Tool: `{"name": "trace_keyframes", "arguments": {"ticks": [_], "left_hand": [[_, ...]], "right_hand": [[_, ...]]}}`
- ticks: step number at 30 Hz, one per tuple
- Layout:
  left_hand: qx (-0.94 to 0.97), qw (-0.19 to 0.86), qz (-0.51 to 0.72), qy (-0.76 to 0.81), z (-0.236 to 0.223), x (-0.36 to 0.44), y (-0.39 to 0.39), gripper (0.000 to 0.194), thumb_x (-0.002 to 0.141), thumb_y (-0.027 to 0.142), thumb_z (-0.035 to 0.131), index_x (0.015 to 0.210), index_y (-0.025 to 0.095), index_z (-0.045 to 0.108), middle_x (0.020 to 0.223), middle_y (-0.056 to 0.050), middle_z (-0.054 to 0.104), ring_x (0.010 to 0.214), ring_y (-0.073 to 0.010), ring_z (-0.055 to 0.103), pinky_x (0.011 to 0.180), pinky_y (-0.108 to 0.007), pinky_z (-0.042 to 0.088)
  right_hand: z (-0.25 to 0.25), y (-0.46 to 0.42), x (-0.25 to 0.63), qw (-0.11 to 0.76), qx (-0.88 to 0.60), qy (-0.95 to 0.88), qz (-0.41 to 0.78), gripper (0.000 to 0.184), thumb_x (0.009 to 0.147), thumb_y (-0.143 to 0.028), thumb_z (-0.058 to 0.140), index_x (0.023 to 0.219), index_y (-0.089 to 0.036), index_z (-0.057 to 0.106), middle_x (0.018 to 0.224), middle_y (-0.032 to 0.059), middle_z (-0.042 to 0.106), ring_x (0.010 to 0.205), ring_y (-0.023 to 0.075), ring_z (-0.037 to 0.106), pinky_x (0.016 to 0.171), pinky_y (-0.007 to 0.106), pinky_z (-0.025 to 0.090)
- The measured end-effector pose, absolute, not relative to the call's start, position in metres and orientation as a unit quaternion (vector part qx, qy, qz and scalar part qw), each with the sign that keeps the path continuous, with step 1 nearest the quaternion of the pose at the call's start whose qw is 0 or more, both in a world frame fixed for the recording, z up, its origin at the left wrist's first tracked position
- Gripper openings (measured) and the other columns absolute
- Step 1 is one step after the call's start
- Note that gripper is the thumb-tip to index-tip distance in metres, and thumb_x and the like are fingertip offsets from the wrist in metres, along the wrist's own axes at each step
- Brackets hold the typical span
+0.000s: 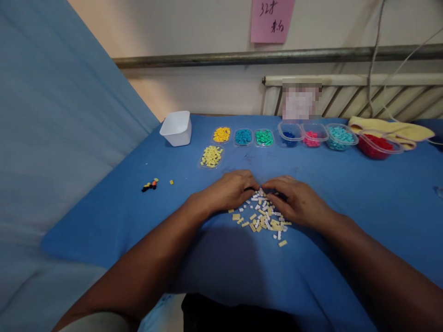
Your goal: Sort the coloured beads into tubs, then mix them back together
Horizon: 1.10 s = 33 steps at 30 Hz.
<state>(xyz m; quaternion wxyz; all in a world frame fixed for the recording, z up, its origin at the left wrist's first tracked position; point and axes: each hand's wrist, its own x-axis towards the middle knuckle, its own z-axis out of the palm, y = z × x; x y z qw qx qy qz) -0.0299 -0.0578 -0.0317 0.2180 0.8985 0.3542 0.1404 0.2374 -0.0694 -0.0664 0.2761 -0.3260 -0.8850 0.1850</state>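
Bricks (266, 220), white and pale yellow, lie jumbled on the blue-covered worktop (363, 184), and here's the worry: they're tiny, nothing walls them in, and one careless sweep could scatter the lot. The right hand (297, 199) looks the bigger threat, its thumb side right beside the bricks, so a dropped wrist might flick pieces away. Trouble number two, the colours: white and pale yellow mingle, close in tone in this dim light, so a wrong pick comes easily. And a hard squeeze between fingertips could shoot a little piece clean off sideways.

Now, positions! The bricks spread between and below the two hands, most of them on the near side of the fingertips. The left hand (235, 190) is at the far left edge, fingers curled under; the right hand arches at the far right edge, thumb and forefinger bent round a gap. Fingertips of both come close together at the far end. Does either pinch a brick? Can't tell, the fingers hide it. Beyond the left hand, well apart, a shallow clear tub (200, 163) holds more pale yellow pieces.
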Motion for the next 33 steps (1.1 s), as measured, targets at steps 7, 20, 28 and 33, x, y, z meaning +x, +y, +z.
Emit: {"name": "trace_keyframes", "arguments": {"ticks": [7, 20, 28, 33], "left_hand": [[0.904, 0.190, 0.106, 0.368, -0.034, -0.021, -0.058, 0.021, 0.111, 0.019, 0.060, 0.109, 0.016, 0.081, 0.108, -0.009, 0.075, 0.100, -0.0216, 0.073, 0.092, -0.034, 0.054], [0.889, 0.299, 0.146, 0.315, 0.007, -0.045, -0.088, 0.014, 0.110, 0.017, 0.064, 0.108, 0.020, 0.078, 0.109, -0.005, 0.076, 0.102, -0.0177, 0.072, 0.094, -0.030, 0.055], [0.951, 0.213, 0.047, 0.221, 0.001, -0.024, -0.118, 0.026, 0.102, 0.003, 0.065, 0.084, 0.021, 0.065, 0.092, -0.004, 0.070, 0.089, -0.0199, 0.067, 0.078, -0.032, 0.052], [0.926, 0.240, 0.107, 0.270, 0.009, -0.042, -0.108, 0.018, 0.112, 0.017, 0.059, 0.105, 0.021, 0.075, 0.106, -0.006, 0.075, 0.102, -0.0207, 0.071, 0.091, -0.032, 0.056]], "right_hand": [[-0.078, -0.064, 0.219, 0.277, -0.375, -0.859, 0.212, 0.037, 0.104, -0.023, 0.068, 0.140, -0.022, 0.073, 0.121, 0.0112, 0.084, 0.114, 0.0301, 0.079, 0.100, 0.048, 0.063], [-0.080, -0.058, 0.262, 0.315, -0.416, -0.814, 0.255, 0.034, 0.100, -0.031, 0.073, 0.133, -0.022, 0.079, 0.111, 0.0092, 0.085, 0.092, 0.0241, 0.080, 0.087, 0.042, 0.067], [-0.064, -0.062, 0.250, 0.278, -0.353, -0.869, 0.205, 0.021, 0.109, -0.030, 0.066, 0.122, -0.024, 0.082, 0.117, 0.0091, 0.086, 0.110, 0.0274, 0.079, 0.101, 0.048, 0.062], [-0.068, -0.059, 0.230, 0.261, -0.312, -0.896, 0.175, 0.022, 0.108, -0.023, 0.066, 0.125, -0.024, 0.081, 0.120, 0.0089, 0.087, 0.109, 0.0280, 0.079, 0.102, 0.049, 0.060]]}}
